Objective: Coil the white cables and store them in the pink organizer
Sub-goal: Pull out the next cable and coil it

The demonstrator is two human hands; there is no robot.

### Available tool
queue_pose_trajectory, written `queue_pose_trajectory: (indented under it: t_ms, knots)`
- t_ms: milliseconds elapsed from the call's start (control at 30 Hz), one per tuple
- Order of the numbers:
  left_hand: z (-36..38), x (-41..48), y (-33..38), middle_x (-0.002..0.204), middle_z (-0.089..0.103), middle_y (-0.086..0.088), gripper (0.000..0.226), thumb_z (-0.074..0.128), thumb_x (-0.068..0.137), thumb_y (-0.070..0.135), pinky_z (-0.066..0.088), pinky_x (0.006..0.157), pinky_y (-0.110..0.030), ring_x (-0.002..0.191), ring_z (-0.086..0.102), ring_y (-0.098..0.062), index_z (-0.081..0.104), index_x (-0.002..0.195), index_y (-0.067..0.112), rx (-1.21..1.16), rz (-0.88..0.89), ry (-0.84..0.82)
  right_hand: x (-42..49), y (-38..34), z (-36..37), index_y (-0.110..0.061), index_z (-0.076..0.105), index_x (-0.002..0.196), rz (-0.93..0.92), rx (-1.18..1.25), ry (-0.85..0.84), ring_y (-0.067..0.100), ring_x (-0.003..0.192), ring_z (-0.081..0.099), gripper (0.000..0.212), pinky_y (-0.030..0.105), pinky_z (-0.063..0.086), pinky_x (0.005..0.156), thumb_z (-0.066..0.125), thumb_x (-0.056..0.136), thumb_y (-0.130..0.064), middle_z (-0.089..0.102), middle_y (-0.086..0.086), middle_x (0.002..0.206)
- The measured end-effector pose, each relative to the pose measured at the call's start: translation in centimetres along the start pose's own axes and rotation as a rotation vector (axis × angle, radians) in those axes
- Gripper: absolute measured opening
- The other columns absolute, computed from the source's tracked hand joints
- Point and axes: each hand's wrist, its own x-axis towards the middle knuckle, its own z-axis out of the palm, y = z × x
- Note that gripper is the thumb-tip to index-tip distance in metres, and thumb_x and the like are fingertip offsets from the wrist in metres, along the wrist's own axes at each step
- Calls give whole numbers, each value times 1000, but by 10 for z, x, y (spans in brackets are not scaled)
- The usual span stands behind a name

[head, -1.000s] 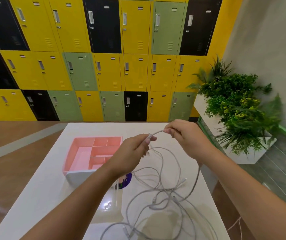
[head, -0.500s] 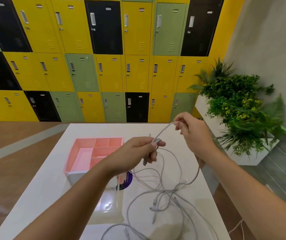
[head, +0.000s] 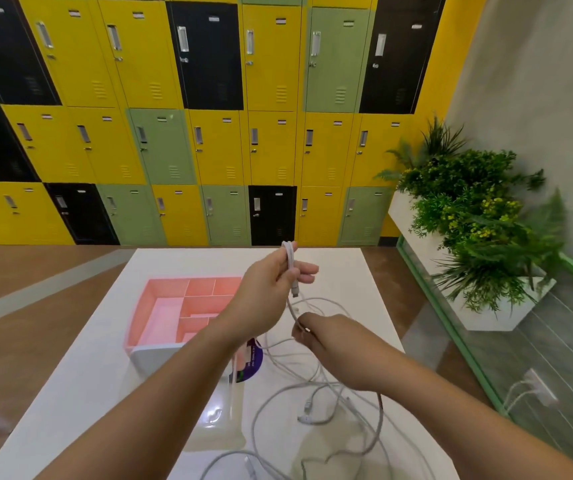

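My left hand [head: 271, 289] is raised above the table and grips a folded loop of white cable [head: 290, 258], whose plug end hangs just below the fingers. Lower and to the right, my right hand [head: 330, 341] pinches the same cable a short way down. From there the cable runs into a tangle of white cables [head: 330, 410] lying loose on the table. The pink organizer [head: 170, 306] stands to the left, behind my left forearm, with its several compartments showing nothing inside.
A white table [head: 70, 393] carries everything; its right edge drops to a floor with a white planter of green plants [head: 479, 237]. A clear box [head: 215, 417] and a purple round label [head: 252, 365] sit near the organizer. Coloured lockers [head: 209, 116] fill the back wall.
My left hand has risen with the cable end folded into a loop. My right hand has dropped from above the left hand to below it, sliding down the cable.
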Motion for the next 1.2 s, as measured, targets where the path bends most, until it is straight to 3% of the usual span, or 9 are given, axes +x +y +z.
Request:
queue_pose_trajectory:
  t_ms: [200,367,467,567,667,767,833,1000,1200]
  knots:
    - [2,-9,-11,109,66,3,33,36,104,17,48,85,-21,98,61,-7,46,135,16,357,-12,-183,-2,-4,-45,-23,55,110,-74,-224,59,20,84,53,25,31,34,59,35,103,-35,64,3,98]
    - [-3,-18,0,82,63,6,31,35,104,30,38,70,-17,72,54,11,59,90,16,245,-72,-301,5,7,-60,-24,54,102,-67,-343,119,21,78,52,20,29,30,54,38,102,-36,62,0,88]
    - [-6,-18,5,83,61,9,14,44,101,26,39,64,-7,73,55,11,57,101,22,292,-40,-358,7,11,-63,-26,50,100,-71,-345,104,18,72,47,9,23,26,51,41,101,-23,60,-1,87]
    - [-6,-17,7,82,61,11,14,43,101,25,41,66,-12,75,57,4,56,100,21,344,-27,-371,8,14,-68,-26,51,106,-69,-298,108,14,69,47,15,25,33,54,40,101,-17,55,-6,80]
    - [-7,-16,8,79,62,9,22,41,102,29,39,62,-15,71,56,1,56,91,16,382,-44,-357,10,18,-72,-26,46,100,-82,-266,135,16,73,53,6,32,43,62,41,102,-26,62,-7,86]
    - [-7,-18,8,76,62,13,21,42,102,28,39,59,-6,68,57,9,57,89,21,409,-26,-369,9,21,-76,-24,51,95,-124,-245,173,15,82,55,16,37,49,72,41,101,-36,67,-12,97]
    - [-8,-18,11,75,62,15,23,40,103,27,38,61,-3,67,56,13,57,87,26,422,-17,-388,8,21,-78,-22,54,96,-167,-267,205,15,82,55,20,37,49,72,40,101,-36,64,-14,93]
    - [-9,-18,10,71,59,12,26,37,104,28,38,59,-5,62,54,6,60,116,24,252,-68,-371,12,28,-81,-26,60,89,-197,-109,217,1,72,53,18,26,44,65,46,100,-31,52,-27,72]
    - [-13,-23,8,67,52,10,31,37,104,26,48,75,-24,66,54,-2,61,123,18,-27,-129,-324,16,50,-79,-23,61,94,-104,204,258,1,70,55,13,14,45,64,52,97,-15,63,-8,78]
